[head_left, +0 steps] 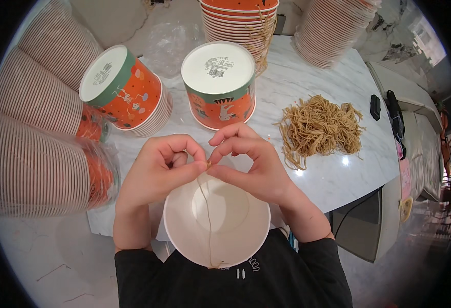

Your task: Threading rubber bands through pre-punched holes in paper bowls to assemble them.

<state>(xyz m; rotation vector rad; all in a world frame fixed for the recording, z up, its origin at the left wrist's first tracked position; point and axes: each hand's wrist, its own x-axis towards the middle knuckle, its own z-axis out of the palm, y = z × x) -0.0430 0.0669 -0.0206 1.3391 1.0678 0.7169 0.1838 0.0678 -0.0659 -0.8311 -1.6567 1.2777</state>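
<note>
Between the two hands: a thin tan cord (205,197), twisted-looking and slightly bowed, descending from the fingertips across the mouth of a white bucket (246,218) to its near rim.
White bucket: round, seen from above with its mouth up; smooth pale interior, lighter circular base; set against the person's black shirt (297,277), at the near edge of the desk (333,182).
Left hand (166,167): grip with thumb and index finger pressed together, pinching the cord near its upper end.
Right hand (256,167): thumb and index fingertips meet the same small, kinked end; whether this grip pinches it, one cannot tell.
Cord pile (322,128): loose, tangled tan strands, right side of the marble-patterned desk.
Upturned bucket (220,82): orange wall, green band, white base uppermost, beyond the hands.
Wrapped stacks (35,161): nested pale rims under clear film, far left.
</note>
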